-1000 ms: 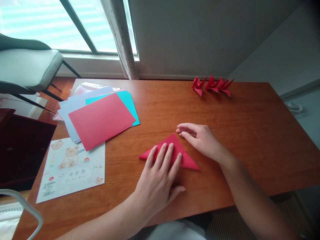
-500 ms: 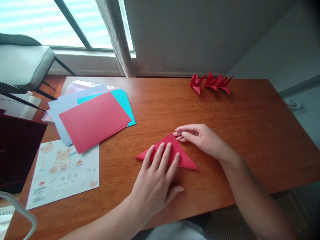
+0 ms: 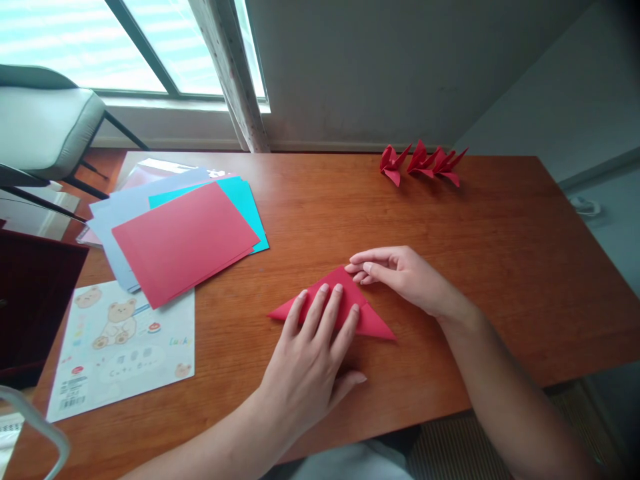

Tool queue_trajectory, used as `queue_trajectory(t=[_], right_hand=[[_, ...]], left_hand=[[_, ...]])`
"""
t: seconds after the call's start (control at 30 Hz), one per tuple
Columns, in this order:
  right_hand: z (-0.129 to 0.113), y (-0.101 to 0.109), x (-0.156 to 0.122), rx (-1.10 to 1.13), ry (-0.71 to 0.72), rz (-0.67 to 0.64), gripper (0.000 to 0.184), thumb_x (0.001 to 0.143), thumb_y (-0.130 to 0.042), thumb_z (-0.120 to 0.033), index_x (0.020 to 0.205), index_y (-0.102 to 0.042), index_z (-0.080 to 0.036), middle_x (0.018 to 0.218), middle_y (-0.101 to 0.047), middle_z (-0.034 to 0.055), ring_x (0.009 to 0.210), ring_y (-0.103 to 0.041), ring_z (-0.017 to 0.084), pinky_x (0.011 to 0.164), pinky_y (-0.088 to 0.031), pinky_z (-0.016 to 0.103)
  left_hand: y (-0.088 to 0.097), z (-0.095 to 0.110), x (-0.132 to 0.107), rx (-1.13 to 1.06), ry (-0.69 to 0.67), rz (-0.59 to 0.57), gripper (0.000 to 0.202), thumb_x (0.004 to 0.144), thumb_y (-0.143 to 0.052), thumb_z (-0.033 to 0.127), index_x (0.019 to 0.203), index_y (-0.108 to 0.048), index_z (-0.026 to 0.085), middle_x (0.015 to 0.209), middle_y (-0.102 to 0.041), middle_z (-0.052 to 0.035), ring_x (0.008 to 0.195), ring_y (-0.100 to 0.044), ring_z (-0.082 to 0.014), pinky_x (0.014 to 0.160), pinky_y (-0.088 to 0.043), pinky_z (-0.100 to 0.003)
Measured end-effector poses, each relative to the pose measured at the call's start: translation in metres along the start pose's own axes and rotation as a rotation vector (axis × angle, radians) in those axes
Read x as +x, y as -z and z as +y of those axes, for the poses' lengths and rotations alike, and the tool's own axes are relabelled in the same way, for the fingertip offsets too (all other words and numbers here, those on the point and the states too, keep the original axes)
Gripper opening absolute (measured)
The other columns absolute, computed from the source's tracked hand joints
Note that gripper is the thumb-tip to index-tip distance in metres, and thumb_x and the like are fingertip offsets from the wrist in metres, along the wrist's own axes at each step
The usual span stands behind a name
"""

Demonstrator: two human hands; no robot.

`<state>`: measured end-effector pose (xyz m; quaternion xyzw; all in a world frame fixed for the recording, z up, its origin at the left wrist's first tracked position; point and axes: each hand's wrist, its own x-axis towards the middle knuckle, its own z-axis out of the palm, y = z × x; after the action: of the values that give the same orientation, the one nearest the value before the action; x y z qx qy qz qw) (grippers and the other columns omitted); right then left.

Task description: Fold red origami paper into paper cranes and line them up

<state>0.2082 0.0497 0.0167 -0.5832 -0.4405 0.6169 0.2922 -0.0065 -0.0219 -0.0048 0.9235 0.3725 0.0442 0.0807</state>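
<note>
A red sheet of paper folded into a triangle (image 3: 367, 323) lies flat on the wooden table, its long side toward me. Across its middle my left hand (image 3: 313, 353) rests palm down, fingers spread and pressing on the paper, thumb out on the wood. At the triangle's far corner is my right hand (image 3: 395, 277), its fingertips touching or almost touching the tip. Its fingers are loosely curved, with the thumb lying over them and no paper visibly pinched.
Three folded red paper figures (image 3: 423, 163) stand at the table's back edge. To the left, red sheets (image 3: 185, 243) overlap blue (image 3: 255, 220) and pale ones, above a bear-printed white sheet (image 3: 135, 360). A grey curved tube (image 3: 50, 433) is at lower left; a chair (image 3: 50, 127) stands beyond.
Both hands and the folded paper hold almost the same position. The view has shifted very slightly, so the sheets on the left appear a little further left.
</note>
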Motion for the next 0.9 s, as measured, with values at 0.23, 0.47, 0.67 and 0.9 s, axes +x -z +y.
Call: queue_trajectory(t=[0.23, 0.47, 0.67, 0.9], right_hand=[[0.001, 0.001, 0.001, 0.011, 0.004, -0.004, 0.021, 0.085, -0.069, -0.023, 0.103, -0.074, -0.015, 0.102, -0.078, 0.0098, 0.092, -0.074, 0.021, 0.091, -0.061, 0.04], [0.005, 0.003, 0.003, -0.009, 0.022, 0.001, 0.021, 0.086, -0.065, -0.022, 0.104, -0.072, -0.014, 0.103, -0.077, 0.0104, 0.092, -0.074, 0.02, 0.09, -0.061, 0.039], [0.01, -0.001, 0.008, -0.044, 0.222, 0.054, 0.03, 0.087, -0.061, -0.021, 0.116, -0.065, -0.021, 0.124, -0.07, 0.0082, 0.116, -0.066, 0.021, 0.106, -0.051, 0.042], [-0.003, -0.006, 0.007, -0.039, 0.29, -0.11, 0.041, 0.087, -0.057, -0.018, 0.128, -0.055, -0.025, 0.139, -0.059, 0.0087, 0.132, -0.054, 0.021, 0.11, -0.048, 0.044]], left_hand=[[-0.001, 0.0, -0.001, 0.004, 0.001, 0.005, 0.078, 0.09, -0.043, 0.069, 0.151, -0.04, 0.02, 0.162, -0.029, -0.0159, 0.148, -0.027, -0.0358, 0.121, -0.014, -0.055], [-0.001, -0.001, 0.0, -0.012, 0.003, -0.003, 0.077, 0.091, -0.043, 0.068, 0.15, -0.041, 0.02, 0.162, -0.028, -0.0158, 0.149, -0.027, -0.0359, 0.121, -0.015, -0.055], [-0.001, -0.001, 0.001, -0.011, 0.005, -0.006, 0.079, 0.09, -0.044, 0.069, 0.152, -0.038, 0.02, 0.162, -0.027, -0.0166, 0.148, -0.026, -0.0368, 0.12, -0.016, -0.055], [-0.001, 0.001, 0.0, -0.01, 0.002, -0.01, 0.078, 0.09, -0.045, 0.069, 0.15, -0.041, 0.019, 0.161, -0.03, -0.0169, 0.148, -0.027, -0.0376, 0.12, -0.016, -0.056]])
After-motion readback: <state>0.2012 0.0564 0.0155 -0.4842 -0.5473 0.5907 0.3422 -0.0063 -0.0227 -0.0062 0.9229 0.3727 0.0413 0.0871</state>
